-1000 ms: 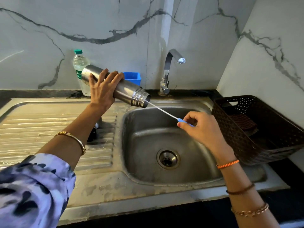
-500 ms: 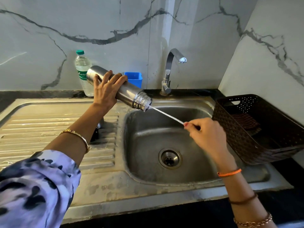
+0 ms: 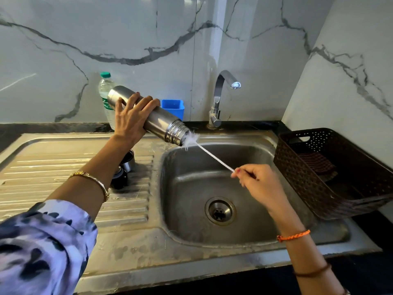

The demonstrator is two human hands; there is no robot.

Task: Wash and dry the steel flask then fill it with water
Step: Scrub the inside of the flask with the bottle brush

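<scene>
You are still in the washing stage. Your left hand (image 3: pixel 133 118) is gripping the steel flask (image 3: pixel 148 116) around its body, tilted mouth-down over the sink's (image 3: pixel 251 237) back left corner. Your right hand (image 3: pixel 258 184) is pinching the thin handle of the bottle brush (image 3: pixel 209 153), whose white bristles are showing at the flask's mouth. The tap (image 3: pixel 221 96) is not running. Judging from this, rinsing, drying and filling are all remaining; the cap parts (image 3: pixel 123 169) are sitting on the drainboard.

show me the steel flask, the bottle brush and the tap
steel flask (image 3: pixel 158 122): head view, bare body between fingers and threaded neck
bottle brush (image 3: pixel 214 156): head view, middle of the white twisted stem
tap (image 3: pixel 219 86): head view, curve of the spout
</scene>
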